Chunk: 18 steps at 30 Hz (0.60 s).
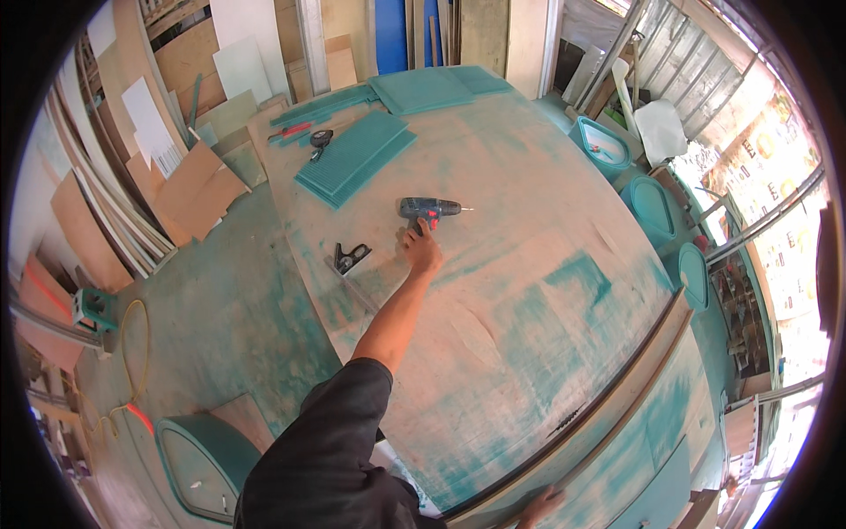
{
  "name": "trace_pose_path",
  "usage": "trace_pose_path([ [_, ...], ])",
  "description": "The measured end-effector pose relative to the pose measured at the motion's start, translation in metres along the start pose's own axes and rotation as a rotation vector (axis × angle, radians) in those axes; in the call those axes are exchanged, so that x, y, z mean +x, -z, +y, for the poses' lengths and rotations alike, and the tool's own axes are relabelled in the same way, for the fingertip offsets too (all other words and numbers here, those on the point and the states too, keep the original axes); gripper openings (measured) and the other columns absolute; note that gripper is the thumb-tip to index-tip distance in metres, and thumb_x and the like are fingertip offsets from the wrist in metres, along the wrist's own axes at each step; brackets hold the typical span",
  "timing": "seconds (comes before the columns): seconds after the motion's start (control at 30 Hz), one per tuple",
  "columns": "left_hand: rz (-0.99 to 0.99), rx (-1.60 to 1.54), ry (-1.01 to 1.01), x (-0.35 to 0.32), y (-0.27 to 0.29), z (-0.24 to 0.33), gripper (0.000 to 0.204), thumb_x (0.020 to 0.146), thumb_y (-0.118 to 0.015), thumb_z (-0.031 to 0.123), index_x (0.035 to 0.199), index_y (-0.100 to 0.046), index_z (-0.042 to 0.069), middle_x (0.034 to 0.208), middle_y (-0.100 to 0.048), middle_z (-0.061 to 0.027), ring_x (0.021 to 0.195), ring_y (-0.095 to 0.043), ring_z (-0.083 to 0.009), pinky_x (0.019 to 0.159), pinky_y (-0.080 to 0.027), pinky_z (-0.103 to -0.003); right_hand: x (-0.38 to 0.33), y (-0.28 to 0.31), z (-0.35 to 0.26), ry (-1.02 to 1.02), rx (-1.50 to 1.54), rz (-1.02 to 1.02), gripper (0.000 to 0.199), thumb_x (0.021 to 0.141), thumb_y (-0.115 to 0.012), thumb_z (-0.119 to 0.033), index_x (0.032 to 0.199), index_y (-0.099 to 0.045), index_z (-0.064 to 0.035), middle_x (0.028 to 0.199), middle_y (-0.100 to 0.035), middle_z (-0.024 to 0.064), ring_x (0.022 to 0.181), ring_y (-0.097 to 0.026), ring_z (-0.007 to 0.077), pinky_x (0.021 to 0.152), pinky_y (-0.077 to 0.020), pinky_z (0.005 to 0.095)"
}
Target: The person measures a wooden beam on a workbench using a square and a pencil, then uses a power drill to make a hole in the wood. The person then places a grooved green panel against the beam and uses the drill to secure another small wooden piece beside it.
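Note:
My left hand (424, 250) reaches far out over the large worktable and is closed on the handle of a dark blue cordless drill (423, 209). The drill's bit points right. Left of that forearm lies a combination square (352, 257) with a black head. At the bottom edge, my right hand (541, 506) rests beside a long wooden plank (582, 414), its visible fingers stretched out. Part of that hand is cut off by the frame.
Teal ribbed panels (361, 154) lie at the table's far left, with a tape measure (321, 141) on them and a red-handled tool (295, 130) nearby. Oval teal tubs (648, 208) line the right side. Wood sheets (198, 189) lean at left; a yellow hose (129, 353) crosses the floor.

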<state>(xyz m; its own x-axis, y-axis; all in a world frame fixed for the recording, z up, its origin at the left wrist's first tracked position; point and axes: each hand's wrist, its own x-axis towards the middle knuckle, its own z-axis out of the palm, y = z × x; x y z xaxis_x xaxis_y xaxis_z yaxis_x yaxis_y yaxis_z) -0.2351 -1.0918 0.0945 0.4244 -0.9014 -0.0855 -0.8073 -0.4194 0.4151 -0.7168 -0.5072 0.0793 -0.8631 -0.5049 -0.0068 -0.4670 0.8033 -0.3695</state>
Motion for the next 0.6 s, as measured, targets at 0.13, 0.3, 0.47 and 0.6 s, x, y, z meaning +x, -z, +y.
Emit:
trace_pose_path([
  [0.13,-0.011,0.006,-0.049,0.010,0.001,-0.040,0.095,0.089,-0.072,0.027,0.162,-0.015,0.009,0.140,-0.042,-0.0364,0.131,-0.048,-0.0507,0.107,-0.045,-0.055,-0.014,0.033,-0.033,-0.010,0.030,-0.200,0.083,0.093,-0.065,-0.065,0.151,-0.048,-0.0076,0.147,-0.052,0.0242,0.123,-0.057,0.0465,0.103,-0.0475,0.0558],
  [0.3,-0.122,-0.360,-0.188,-0.008,0.039,-0.063,0.082,0.091,-0.069,0.027,0.157,-0.028,0.004,0.118,-0.059,-0.0318,0.114,-0.063,-0.0423,0.101,-0.051,-0.051,-0.027,0.048,-0.064,0.060,-0.009,0.003,0.075,0.099,-0.061,-0.056,0.151,-0.047,-0.0041,0.122,-0.065,0.0247,0.115,-0.061,0.0444,0.096,-0.0516,0.0552],
  [0.47,-0.650,-1.075,-0.245,-0.163,0.098,-0.034,0.063,0.095,-0.072,0.029,0.145,-0.044,0.002,0.092,-0.066,-0.0111,0.075,-0.068,-0.0169,0.064,-0.055,-0.036,-0.029,0.056,-0.135,0.133,0.622,0.131,0.041,0.109,-0.054,-0.022,0.139,-0.055,0.0051,0.134,-0.062,0.0184,0.114,-0.062,0.0292,0.101,-0.0486,0.0420],
  [0.6,-1.142,-1.327,-0.178,-0.291,0.101,-0.037,0.049,0.100,-0.068,0.022,0.145,-0.052,0.011,0.089,-0.069,-0.0040,0.071,-0.069,-0.0125,0.061,-0.054,-0.029,-0.081,0.053,-0.222,0.244,0.986,-0.965,0.065,0.107,-0.051,-0.050,0.147,-0.052,0.0010,0.134,-0.064,0.0158,0.120,-0.063,0.0272,0.100,-0.0505,0.0437],
])
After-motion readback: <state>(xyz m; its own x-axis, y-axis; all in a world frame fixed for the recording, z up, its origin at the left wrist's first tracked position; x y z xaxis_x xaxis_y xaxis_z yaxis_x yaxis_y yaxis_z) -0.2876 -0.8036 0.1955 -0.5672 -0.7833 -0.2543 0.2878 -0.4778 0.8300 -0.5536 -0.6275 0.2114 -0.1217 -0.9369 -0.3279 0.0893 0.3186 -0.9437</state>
